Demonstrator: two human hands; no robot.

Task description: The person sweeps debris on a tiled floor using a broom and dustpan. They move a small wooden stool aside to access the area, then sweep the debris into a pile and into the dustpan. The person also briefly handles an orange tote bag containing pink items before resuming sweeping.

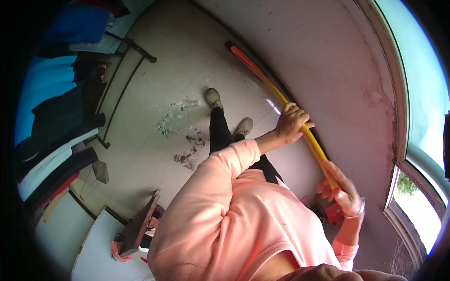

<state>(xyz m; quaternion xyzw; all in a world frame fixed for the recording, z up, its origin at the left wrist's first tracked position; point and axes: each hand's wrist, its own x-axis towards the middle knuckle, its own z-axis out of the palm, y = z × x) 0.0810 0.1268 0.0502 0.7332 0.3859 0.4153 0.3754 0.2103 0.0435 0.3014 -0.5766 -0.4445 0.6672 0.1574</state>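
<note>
My left hand [291, 123] grips the middle of a yellow pole [315, 144], part of a long-handled floor tool. Close to the pole's upper end, my right hand [341, 189] is wrapped around it. The pole slants away to a red-orange lower part [246, 60] beside the foot of the wall; a narrow dark head is partly visible there, and its exact kind cannot be told. Pale bluish flakes [167, 123] and brown crumbly dirt [186, 158] lie scattered on the tiled floor [144, 95], left of my shoes [213, 98].
A pinkish wall [327, 70] with a window [418, 105] runs along the right. Stacked folded cloths [52, 95] and a black metal frame [123, 84] stand at the left. An open wooden drawer or box [139, 224] with items inside is at the lower left.
</note>
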